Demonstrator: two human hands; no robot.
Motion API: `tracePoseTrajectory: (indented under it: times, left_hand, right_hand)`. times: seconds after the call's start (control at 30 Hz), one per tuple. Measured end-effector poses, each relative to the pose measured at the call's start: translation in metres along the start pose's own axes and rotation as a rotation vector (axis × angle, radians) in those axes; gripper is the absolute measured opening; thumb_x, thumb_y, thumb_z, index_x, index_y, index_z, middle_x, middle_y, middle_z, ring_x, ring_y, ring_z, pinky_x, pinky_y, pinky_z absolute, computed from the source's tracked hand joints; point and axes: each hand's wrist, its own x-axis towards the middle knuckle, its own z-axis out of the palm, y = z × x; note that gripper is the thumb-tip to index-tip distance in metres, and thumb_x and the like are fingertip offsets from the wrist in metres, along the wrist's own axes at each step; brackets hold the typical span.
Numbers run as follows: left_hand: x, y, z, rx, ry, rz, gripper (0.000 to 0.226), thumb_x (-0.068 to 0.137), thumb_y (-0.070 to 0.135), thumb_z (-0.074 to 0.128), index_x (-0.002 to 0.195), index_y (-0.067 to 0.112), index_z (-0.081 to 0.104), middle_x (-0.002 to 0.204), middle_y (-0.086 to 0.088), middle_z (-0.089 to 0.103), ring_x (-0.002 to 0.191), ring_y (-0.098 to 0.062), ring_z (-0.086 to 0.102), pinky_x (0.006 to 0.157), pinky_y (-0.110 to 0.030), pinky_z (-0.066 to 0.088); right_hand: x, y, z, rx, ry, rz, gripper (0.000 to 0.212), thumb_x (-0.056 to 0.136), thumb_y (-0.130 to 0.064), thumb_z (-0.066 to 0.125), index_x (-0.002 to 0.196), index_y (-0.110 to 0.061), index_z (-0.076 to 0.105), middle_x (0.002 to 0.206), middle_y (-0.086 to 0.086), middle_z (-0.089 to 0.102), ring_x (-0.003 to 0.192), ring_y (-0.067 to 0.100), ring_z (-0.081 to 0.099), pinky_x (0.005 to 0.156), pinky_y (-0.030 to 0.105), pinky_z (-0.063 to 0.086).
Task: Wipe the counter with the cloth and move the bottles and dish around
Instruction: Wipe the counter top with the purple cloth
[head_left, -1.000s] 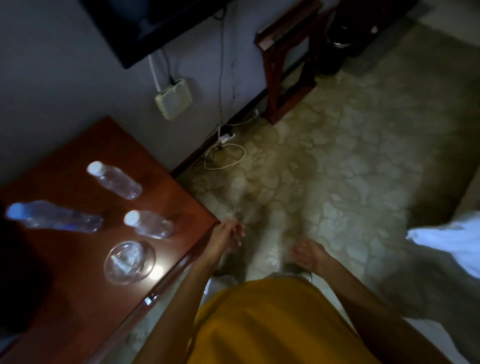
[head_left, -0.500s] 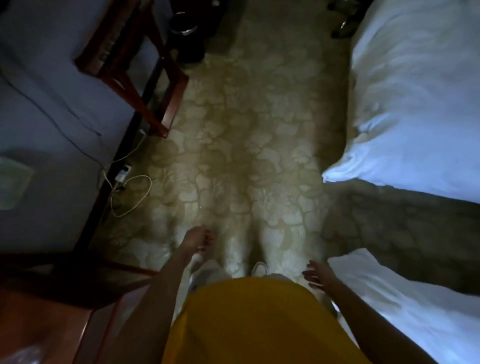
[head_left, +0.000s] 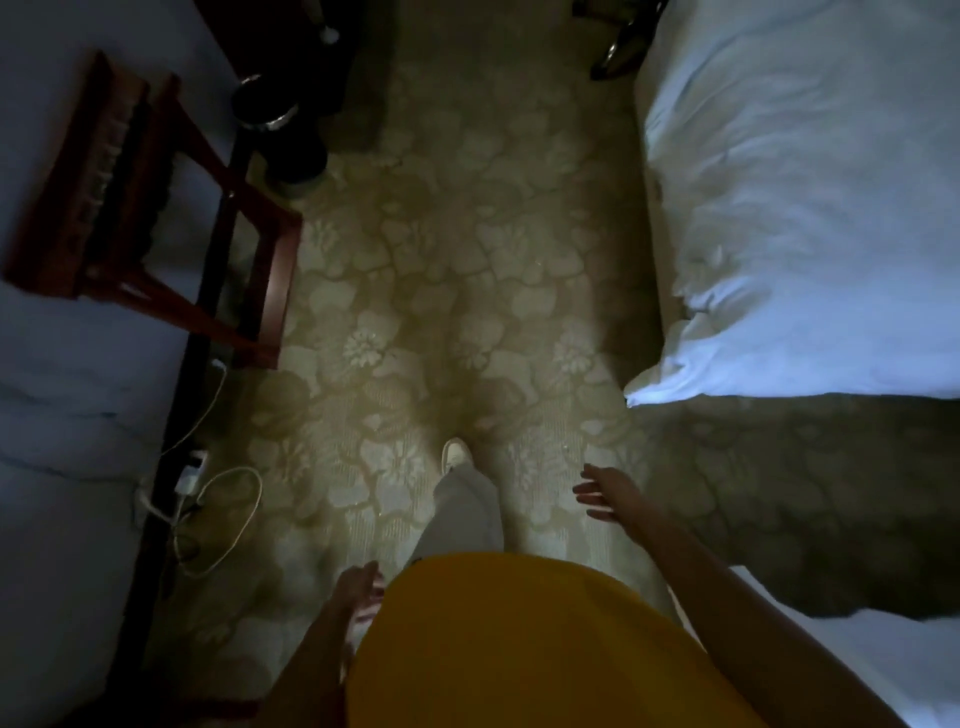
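The counter, the bottles, the dish and the cloth are all out of view. I look down at a patterned carpet between a wall and two beds. My left hand hangs low beside my yellow shirt, fingers loosely curled, holding nothing. My right hand is stretched forward over the carpet with its fingers spread and empty. One leg in light trousers with a white shoe steps ahead.
A wooden folding rack stands against the left wall, with a dark bin beyond it. White cables and a plug lie on the floor at the left. White bedding fills the right; a second bed corner sits lower right.
The view has swung right, away from the wooden counter with its bottles and glass dish, which have left the frame. I have stepped forward; my left hand dropped back and my right hand reached ahead.
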Motion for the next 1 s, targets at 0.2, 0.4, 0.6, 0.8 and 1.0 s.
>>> tracePoseTrajectory:
  times: [0.2, 0.4, 0.6, 0.8, 1.0]
  left_hand:
    - [0.023, 0.230, -0.055, 0.004, -0.006, 0.216, 0.044, 0.108, 0.037, 0.048, 0.123, 0.001, 0.067, 0.102, -0.015, 0.072, 0.090, -0.030, 0.068, 0.079, -0.040, 0.053]
    - [0.008, 0.471, -0.086, 0.047, -0.073, 0.524, 0.043, 0.104, 0.043, 0.048, 0.122, 0.009, 0.068, 0.114, -0.012, 0.075, 0.105, -0.031, 0.073, 0.087, -0.041, 0.056]
    - [0.033, 0.610, -0.115, 0.010, -0.050, 0.531, 0.042, 0.107, 0.042, 0.044, 0.123, 0.011, 0.067, 0.115, -0.012, 0.075, 0.108, -0.030, 0.071, 0.087, -0.042, 0.057]
    - [0.074, 0.669, -0.149, -0.107, 0.035, 0.246, 0.043, 0.108, 0.040, 0.046, 0.122, 0.006, 0.068, 0.115, -0.015, 0.074, 0.102, -0.031, 0.071, 0.078, -0.038, 0.056]
    - [0.114, 0.750, -0.175, -0.146, 0.043, 0.080, 0.044, 0.109, 0.038, 0.045, 0.121, 0.002, 0.067, 0.116, -0.018, 0.073, 0.102, -0.033, 0.070, 0.086, -0.043, 0.053]
  right_hand:
    - [0.042, -0.106, -0.009, 0.072, 0.090, 0.040, 0.036, 0.103, -0.036, 0.057, 0.123, -0.007, 0.064, 0.112, 0.015, 0.074, 0.101, 0.029, 0.070, 0.075, 0.037, 0.055]
    - [0.090, -0.180, -0.024, 0.122, 0.098, 0.146, 0.038, 0.103, -0.031, 0.061, 0.128, -0.002, 0.062, 0.117, 0.018, 0.071, 0.101, 0.031, 0.068, 0.075, 0.039, 0.055]
    - [0.181, -0.315, -0.031, 0.095, 0.086, 0.184, 0.038, 0.104, -0.030, 0.058, 0.128, 0.000, 0.061, 0.115, 0.019, 0.069, 0.096, 0.031, 0.067, 0.089, 0.045, 0.052]
    - [0.230, -0.568, -0.014, 0.038, 0.021, -0.027, 0.029, 0.105, -0.029, 0.056, 0.119, -0.005, 0.065, 0.112, 0.017, 0.073, 0.093, 0.026, 0.069, 0.086, 0.042, 0.057]
    - [0.297, -0.779, -0.002, 0.029, -0.027, -0.168, 0.032, 0.104, -0.033, 0.053, 0.124, -0.010, 0.063, 0.116, 0.011, 0.073, 0.107, 0.023, 0.070, 0.097, 0.043, 0.057]
